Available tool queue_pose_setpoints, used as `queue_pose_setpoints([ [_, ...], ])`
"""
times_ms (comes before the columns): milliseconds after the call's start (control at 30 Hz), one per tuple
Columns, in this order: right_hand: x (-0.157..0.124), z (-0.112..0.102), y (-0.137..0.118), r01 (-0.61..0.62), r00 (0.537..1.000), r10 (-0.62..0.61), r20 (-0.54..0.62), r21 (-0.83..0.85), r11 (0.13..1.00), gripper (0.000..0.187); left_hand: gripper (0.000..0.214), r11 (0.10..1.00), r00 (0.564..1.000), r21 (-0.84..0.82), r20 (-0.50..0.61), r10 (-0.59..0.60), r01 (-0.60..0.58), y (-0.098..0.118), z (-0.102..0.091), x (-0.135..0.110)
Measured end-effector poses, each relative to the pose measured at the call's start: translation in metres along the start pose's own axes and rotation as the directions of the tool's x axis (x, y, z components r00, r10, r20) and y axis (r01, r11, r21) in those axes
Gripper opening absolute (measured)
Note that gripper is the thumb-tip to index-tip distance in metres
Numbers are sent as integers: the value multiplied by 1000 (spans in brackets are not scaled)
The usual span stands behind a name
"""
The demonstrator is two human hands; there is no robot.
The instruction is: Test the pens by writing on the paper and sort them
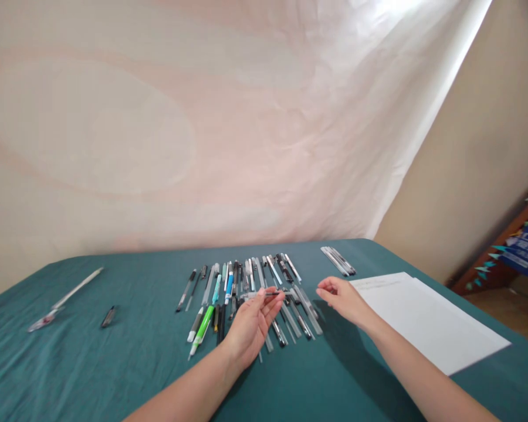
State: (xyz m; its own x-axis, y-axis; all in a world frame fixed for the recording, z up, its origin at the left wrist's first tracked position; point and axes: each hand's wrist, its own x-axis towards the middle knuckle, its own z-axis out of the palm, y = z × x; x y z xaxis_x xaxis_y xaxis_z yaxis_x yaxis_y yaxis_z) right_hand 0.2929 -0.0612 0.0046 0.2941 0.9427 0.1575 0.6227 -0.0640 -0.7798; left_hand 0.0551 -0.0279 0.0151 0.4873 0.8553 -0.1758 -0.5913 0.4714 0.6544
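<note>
My left hand (257, 325) is closed around a thin, clear-barrelled pen (273, 293) with a dark middle, held crosswise above the other pens. To its right, my right hand (344, 299) hovers apart from it with fingers curled in. Whether anything sits between those fingertips is hidden. Under and around the left hand lie many loose pens, among them a bright green pen (202, 331), a blue and white pen (229, 284) and a clear pen (308, 308).
White paper sheets (431, 322) with faint writing lie at the right. Behind them is a small group of clear pens (338, 261). On the left rest a dark short piece (108, 316) and a long whitish stick (77, 290). A green cloth (149, 363) covers the table.
</note>
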Motion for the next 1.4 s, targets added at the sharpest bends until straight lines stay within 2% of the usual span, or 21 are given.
queue_pose_setpoints([
  [200,-9,23,0,17,998,-7,70,-152,988,22,17,1000,999,-15,-37,2,-2,2,3,2],
  [500,-9,22,-7,21,997,8,83,-344,939,21,18,1000,1000,14,-17,16,-16,2,1,4],
  [733,-9,18,-2,-12,1000,23,20,-432,902,15,18,1000,999,-5,-37,22,-23,4,0,6],
  [833,-9,13,-1,-9,1000,13,11,-356,935,15,17,1000,999,-13,-36,26,-27,2,-2,6],
  [933,-8,9,-6,88,996,-87,18,-98,991,18,17,999,1000,-13,-5,31,-31,-1,-5,7],
  [1033,-9,7,-15,159,982,-168,87,106,982,20,17,999,999,-12,11,30,-30,-3,-8,9],
  [1167,-13,8,-27,153,965,-186,183,181,972,19,17,999,999,-6,15,33,-33,-4,-10,10],
  [1400,-18,9,-34,152,961,-190,202,189,970,17,18,999,999,20,31,42,-43,-5,-8,8],
])
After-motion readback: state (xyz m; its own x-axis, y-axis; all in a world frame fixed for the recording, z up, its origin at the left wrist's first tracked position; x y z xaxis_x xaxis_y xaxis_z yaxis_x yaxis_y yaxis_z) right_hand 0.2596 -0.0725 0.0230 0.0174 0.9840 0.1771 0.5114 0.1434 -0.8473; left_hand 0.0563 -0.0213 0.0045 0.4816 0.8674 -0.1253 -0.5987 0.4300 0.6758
